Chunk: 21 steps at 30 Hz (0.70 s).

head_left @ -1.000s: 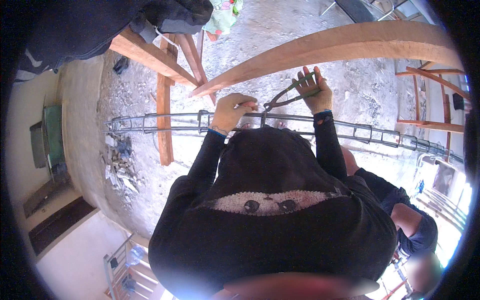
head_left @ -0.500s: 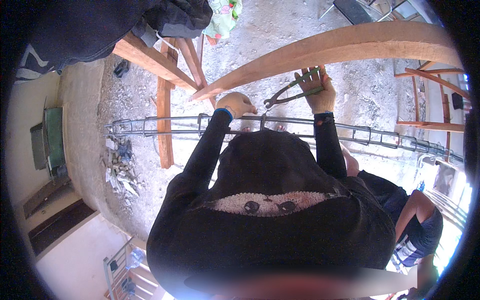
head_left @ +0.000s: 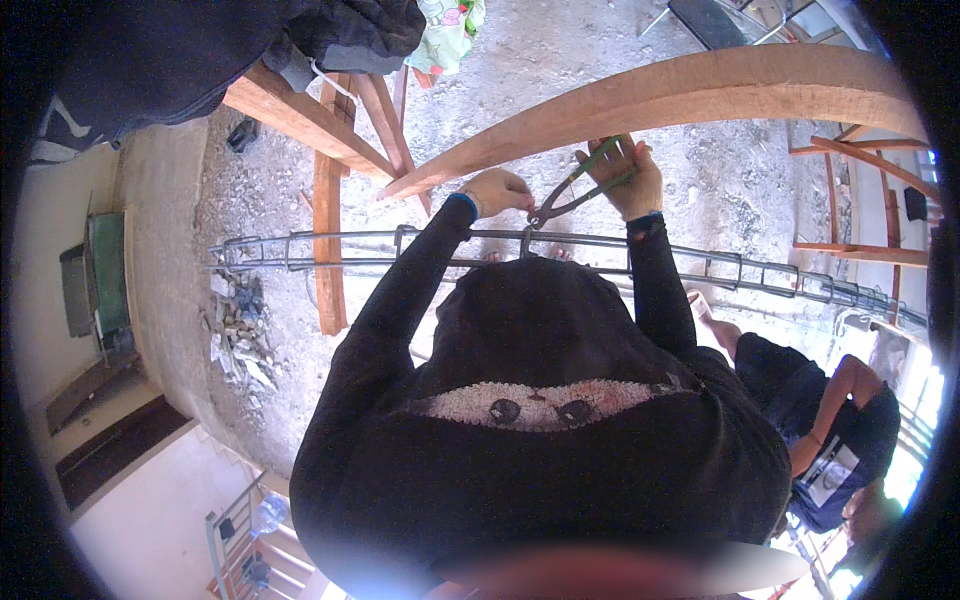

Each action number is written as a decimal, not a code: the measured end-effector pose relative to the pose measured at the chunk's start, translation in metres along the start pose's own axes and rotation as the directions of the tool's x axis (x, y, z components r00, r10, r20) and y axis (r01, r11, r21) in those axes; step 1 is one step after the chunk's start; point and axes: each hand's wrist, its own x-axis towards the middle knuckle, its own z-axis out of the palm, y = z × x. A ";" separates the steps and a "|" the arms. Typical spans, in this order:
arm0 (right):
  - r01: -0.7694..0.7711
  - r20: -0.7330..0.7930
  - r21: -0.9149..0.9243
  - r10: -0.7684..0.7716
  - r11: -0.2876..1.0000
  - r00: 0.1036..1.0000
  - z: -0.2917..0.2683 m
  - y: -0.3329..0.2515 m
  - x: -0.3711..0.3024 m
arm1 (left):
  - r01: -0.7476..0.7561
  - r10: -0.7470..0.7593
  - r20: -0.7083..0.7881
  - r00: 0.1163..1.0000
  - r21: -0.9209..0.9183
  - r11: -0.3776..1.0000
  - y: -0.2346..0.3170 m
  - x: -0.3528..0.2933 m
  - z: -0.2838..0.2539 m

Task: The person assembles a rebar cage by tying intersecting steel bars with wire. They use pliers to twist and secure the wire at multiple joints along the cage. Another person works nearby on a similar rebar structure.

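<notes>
Head view: right hand (head_left: 622,178) closed around the green handles of the pincers (head_left: 572,192), nose down just above the rebar cage (head_left: 400,250). Left hand (head_left: 497,190) curled just above the cage, beside the pincer nose; its contents cannot be made out. Cage spans the wooden trestle (head_left: 325,200).

Bright, even daylight fills the scene, and the gravel ground (head_left: 720,190) looks pale and washed out. Glare whitens the lower right edge, and a hazy white patch spreads along the bottom. The black hooded top (head_left: 540,440) reads as a dark mass with little detail. A smeared, blurred band crosses the bottom edge. The fisheye bends the wooden beam (head_left: 680,100) and darkens the round rim
</notes>
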 end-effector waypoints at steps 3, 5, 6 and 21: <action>-0.079 -0.069 -0.010 0.078 0.997 0.995 0.010 -0.002 0.009 | -0.018 0.022 -0.070 0.997 0.054 0.998 0.008 0.008 0.008; -0.112 -0.134 -0.046 0.105 0.993 0.985 0.011 0.000 0.016 | -0.019 0.021 -0.049 0.999 0.045 0.999 0.013 0.009 0.015; -0.133 -0.119 -0.050 0.127 0.990 0.985 0.011 0.002 0.020 | -0.004 0.004 -0.016 1.000 0.000 1.000 0.015 0.009 0.017; -0.199 0.112 -0.372 0.257 0.907 0.960 0.016 -0.005 0.041 | 0.132 -0.069 -0.259 0.963 0.233 0.963 0.010 -0.017 0.008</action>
